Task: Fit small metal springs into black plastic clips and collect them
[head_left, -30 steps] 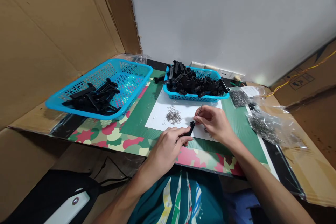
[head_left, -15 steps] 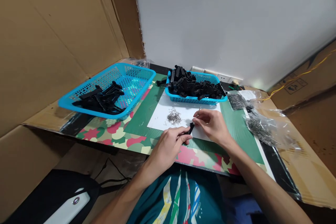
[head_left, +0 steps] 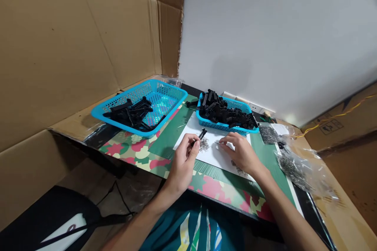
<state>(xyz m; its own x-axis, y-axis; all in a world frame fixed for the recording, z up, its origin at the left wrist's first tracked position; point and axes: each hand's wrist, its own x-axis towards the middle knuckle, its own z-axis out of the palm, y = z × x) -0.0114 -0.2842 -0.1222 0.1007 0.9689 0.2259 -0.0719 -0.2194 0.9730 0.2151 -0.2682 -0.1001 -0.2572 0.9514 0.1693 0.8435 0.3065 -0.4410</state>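
Left hand [head_left: 185,157] pinches a slim black plastic part [head_left: 202,134] at frame centre, now raised away from the right hand [head_left: 240,151], pinching a thin silvery metal tool [head_left: 217,143] — joint work probably pauses.

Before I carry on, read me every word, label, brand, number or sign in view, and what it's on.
No words, brands or numbers are readable.
Cardboard box at right: a framed printed sign, too small to make out.
White slip by the plastic bags: no lettering legible.
Black part in the left hand: no marking legible.
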